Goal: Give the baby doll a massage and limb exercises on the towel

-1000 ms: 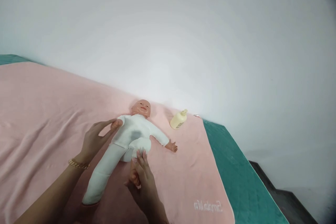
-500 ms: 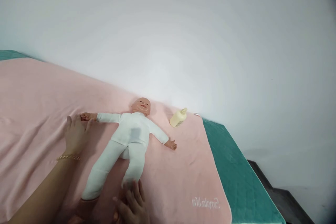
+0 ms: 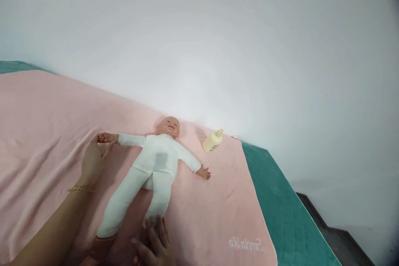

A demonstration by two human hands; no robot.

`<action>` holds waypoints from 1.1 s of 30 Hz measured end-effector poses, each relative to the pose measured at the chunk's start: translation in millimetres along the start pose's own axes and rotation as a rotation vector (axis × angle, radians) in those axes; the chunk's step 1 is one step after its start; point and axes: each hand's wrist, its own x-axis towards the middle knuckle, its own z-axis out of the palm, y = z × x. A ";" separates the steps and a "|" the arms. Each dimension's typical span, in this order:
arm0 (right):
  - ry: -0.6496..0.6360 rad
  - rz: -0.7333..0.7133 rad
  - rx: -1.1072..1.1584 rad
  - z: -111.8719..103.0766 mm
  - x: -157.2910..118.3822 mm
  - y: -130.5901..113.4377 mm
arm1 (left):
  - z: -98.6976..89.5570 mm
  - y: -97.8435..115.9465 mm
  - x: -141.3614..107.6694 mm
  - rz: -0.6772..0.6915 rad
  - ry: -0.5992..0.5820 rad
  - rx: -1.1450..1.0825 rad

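Supporting the limbs lightly at their ends, evenly and without tugging at the joints, seems the sound way here. The left hand (image 3: 92, 164) touches the doll's outstretched fist (image 3: 109, 138); the right hand (image 3: 156, 243) lies over a lower leg (image 3: 156, 212). Whether either grip is closed, I cannot tell. The doll (image 3: 156, 145) lies face up on the pink blanket (image 3: 218, 208), head toward its far edge, long axis slanting nearer and slightly left toward the feet.

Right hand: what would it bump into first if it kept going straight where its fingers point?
The right hand would probably meet the doll's white-clad lower leg first. Its fingertips look right beside it, though I can't tell if they touch.
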 end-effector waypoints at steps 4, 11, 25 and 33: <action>-0.033 -0.057 0.017 -28.5 30.1 12.5 | -9.3 22.0 -9.5 -0.032 0.065 -0.151; -0.141 0.010 0.111 -51.7 78.1 27.5 | -9.9 54.1 -27.1 0.371 0.029 -0.244; -0.208 0.117 0.208 -46.8 113.2 59.1 | 16.4 61.0 -32.1 0.863 -0.132 -0.319; -0.187 0.139 0.207 -60.8 104.3 49.6 | -2.3 44.9 -26.3 0.311 0.059 -0.330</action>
